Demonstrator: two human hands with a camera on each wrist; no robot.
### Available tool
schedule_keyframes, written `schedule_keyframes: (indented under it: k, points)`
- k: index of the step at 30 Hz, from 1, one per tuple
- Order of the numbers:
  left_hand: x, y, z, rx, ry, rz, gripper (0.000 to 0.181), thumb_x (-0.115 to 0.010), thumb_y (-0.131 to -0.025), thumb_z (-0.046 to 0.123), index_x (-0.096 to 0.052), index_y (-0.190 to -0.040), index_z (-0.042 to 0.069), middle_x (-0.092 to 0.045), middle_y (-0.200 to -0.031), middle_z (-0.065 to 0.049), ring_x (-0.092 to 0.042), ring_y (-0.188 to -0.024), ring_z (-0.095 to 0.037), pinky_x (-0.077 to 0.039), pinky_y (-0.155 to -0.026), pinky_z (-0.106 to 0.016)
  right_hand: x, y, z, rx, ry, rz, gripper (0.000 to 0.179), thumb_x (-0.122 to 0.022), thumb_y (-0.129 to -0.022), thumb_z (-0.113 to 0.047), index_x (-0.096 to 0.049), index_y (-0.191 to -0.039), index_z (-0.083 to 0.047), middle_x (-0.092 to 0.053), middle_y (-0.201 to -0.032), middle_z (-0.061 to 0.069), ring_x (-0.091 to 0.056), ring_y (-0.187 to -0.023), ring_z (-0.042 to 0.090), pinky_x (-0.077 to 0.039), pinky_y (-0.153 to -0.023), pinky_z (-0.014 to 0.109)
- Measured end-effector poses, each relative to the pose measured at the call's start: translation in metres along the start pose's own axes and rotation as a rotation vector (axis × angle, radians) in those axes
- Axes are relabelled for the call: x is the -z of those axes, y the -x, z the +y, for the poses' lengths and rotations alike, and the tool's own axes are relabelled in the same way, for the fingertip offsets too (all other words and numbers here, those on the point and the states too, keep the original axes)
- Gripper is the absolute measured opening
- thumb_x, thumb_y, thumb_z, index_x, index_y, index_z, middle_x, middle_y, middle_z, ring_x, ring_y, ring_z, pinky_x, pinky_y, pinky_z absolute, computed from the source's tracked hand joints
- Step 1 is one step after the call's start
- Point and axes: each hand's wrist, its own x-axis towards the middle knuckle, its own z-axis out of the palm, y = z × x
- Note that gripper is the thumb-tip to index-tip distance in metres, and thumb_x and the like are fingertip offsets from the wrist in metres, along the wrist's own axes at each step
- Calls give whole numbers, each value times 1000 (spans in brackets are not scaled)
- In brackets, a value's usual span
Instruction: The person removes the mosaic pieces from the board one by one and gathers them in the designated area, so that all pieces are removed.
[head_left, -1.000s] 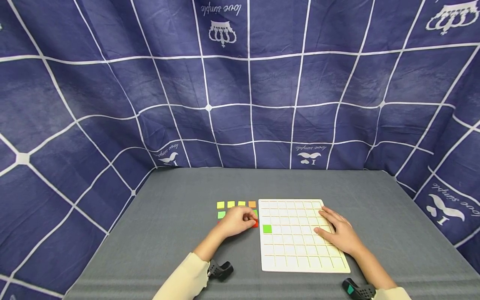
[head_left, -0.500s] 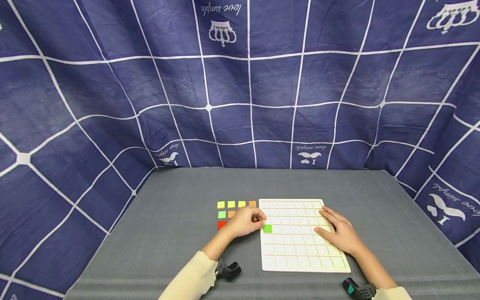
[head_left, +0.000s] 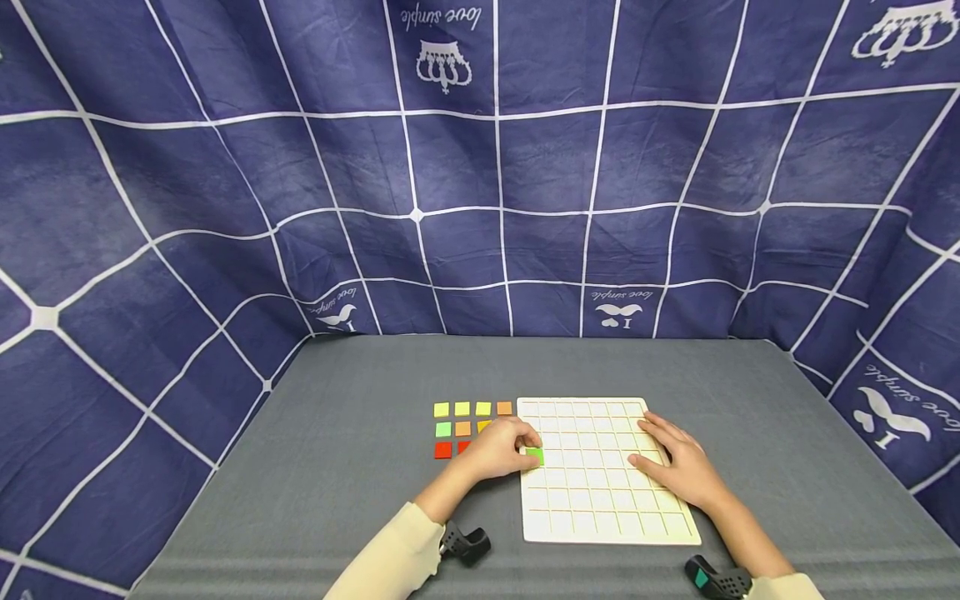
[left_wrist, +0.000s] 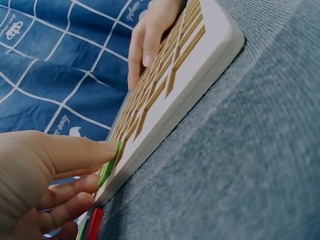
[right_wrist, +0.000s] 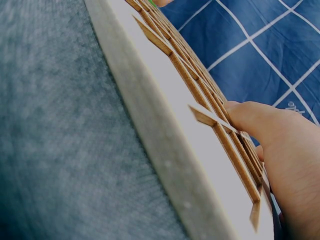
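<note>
In the head view a white square board, ruled into a grid of square cells, lies on the grey cloth. My left hand is at its left edge, with thumb and fingertips on opposite sides of a green tile and pinching it. That tile overlaps a cell of the leftmost column. My right hand rests across the right edge of the board, its thumb and fingers stretched over the cells. Its thumb lies along the grid in the right wrist view.
Left of the board are rows of small tiles: yellow ones and an orange one at the back, a pale green one in the middle row, a red one in front. Some hide behind my left hand. A blue curtain hangs behind the table.
My left hand has moved right, from the loose tiles to the green tile on the board, uncovering red and orange tiles. The right hand and the board have stayed put.
</note>
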Motion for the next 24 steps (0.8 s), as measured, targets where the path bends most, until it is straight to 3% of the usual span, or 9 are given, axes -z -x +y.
schedule_keyframes:
  k: [9, 24]
  points:
    - [-1, -1, 4, -10, -83, -4, 18, -82, -74, 15, -74, -89, 11, -63, -81, 6, -51, -72, -2, -42, -67, -16, -1, 0, 1, 18, 4, 12, 65, -74, -84, -33, -54, -135, 2, -45, -143, 23, -40, -129, 48, -28, -97, 64]
    - [-4, -4, 8, 25, -114, -5, 20, -83, -74, 14, -73, -91, 12, -58, -80, 9, -50, -75, -1, -42, -71, -17, 0, 1, 0, 14, -4, 6, 65, -74, -84, -33, -54, -135, 2, -45, -142, 23, -39, -129, 48, -27, -98, 64]
